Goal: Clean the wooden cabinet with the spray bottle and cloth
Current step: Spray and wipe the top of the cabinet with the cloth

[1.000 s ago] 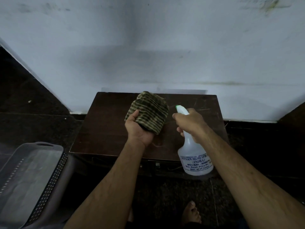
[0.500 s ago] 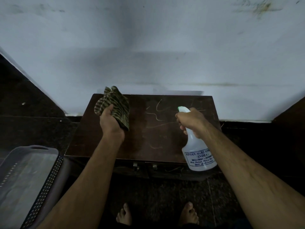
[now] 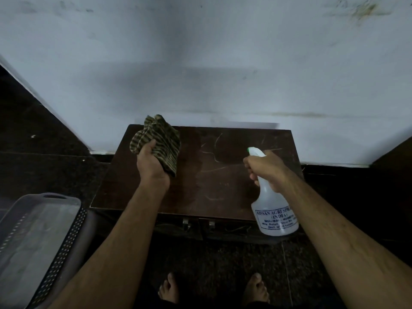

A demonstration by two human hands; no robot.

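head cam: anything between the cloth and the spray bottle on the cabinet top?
No object. Between the cloth and the spray bottle the head view shows only bare cabinet top with pale curved marks.

Floor (image 3: 234,259): dark speckled stone, thin pale joint line in front of cabinet's right end.
Wooden cabinet (image 3: 211,175): stands on floor, back edge against pale wall (image 3: 200,63). Top dark brown, flat; pale curved scratches across middle and right part; faint smeared band near centre. Two small metal handles (image 3: 186,223) on front, below near edge.
Grey perforated basket (image 3: 66,237): on floor, left of cabinet, near its front corner.
Two bare feet (image 3: 169,288): on floor, in front of cabinet.
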